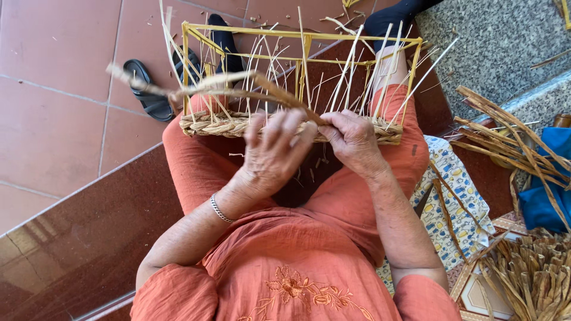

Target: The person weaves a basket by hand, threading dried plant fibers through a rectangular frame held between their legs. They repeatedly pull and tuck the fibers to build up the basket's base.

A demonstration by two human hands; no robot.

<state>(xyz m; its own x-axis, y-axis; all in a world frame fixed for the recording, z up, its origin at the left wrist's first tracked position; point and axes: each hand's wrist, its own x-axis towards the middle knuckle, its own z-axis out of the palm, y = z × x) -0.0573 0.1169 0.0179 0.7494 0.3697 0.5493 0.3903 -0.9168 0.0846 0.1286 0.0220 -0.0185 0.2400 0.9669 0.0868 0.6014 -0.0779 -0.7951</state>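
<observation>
— Where does the strand (202, 88) lie from the hands?

— Up and to the left. Its near end is pinched in the right hand (352, 139), just above the woven band (238, 125) of the frame (303, 37). From that grip its long axis runs leftward and slightly upward, past the frame's left corner, to a free tip over the floor (53, 53).

— And the left hand (275, 156)?

— Fingers spread, palm toward the band, released; it grasps nothing, though its fingertips touch the band and the strand's lower part. It sits between the right hand and the free length, so it is the nearer hand to the loose part.

— The frame itself?

— Resting on the person's knees, long side across, thin stakes (345, 77) standing up from the band. The strand passes in front of the left stakes.

— Anything else nearby?

— Dry strands in a heap (529, 273) to the person's right, sandals (148, 89) on the floor beyond.
</observation>
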